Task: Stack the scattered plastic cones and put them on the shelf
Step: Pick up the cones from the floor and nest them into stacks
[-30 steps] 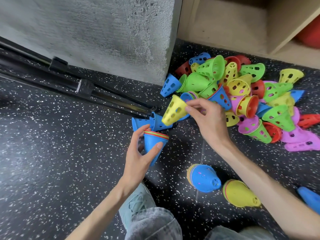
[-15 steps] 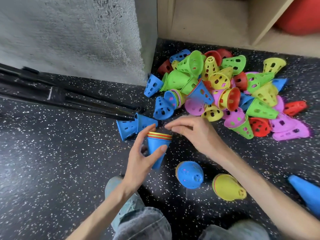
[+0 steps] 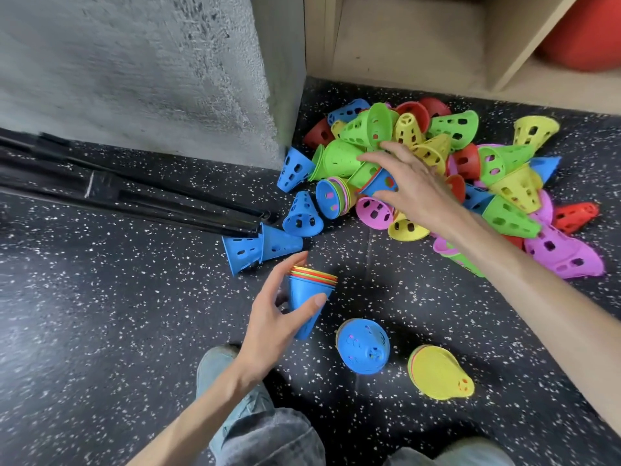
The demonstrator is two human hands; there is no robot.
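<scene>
The left hand (image 3: 279, 317) wraps around a nested stack of plastic cones with a blue outer cone (image 3: 307, 299), thumb on the near side and fingers curled behind it. The stack is held wide end up, with red, green and orange rims showing at its top, just above the black speckled rubber floor (image 3: 100, 314).

The right hand (image 3: 413, 186) reaches into the pile of loose perforated plastic cones in green, yellow, red, blue and purple (image 3: 497, 183), which lies on the floor in front of the light wooden shelf (image 3: 420, 45). Its fingers are spread, with the thumb and fingertips around a blue perforated cone with a red rim (image 3: 383, 181) at the near-left side of the pile; whether the grip has closed cannot be told.

At the pile's left edge lie three single blue cones and a short sideways stack with a blue cone outermost (image 3: 331, 200). A pair of blue cones nested on their sides (image 3: 258, 247) rests on the floor between the pile and the held stack, touching the ends of the black metal poles (image 3: 127, 196) that run along the grey concrete wall (image 3: 134, 68).

Nearer the person, two more stacks lie tipped on the floor: one with a blue cone outside (image 3: 364, 346) and, to its right, one with a yellow cone outside (image 3: 440, 373). A red rounded object (image 3: 584, 31) sits in the shelf's right compartment. The person's jeans-clad knees (image 3: 268, 438) show along the bottom edge.
</scene>
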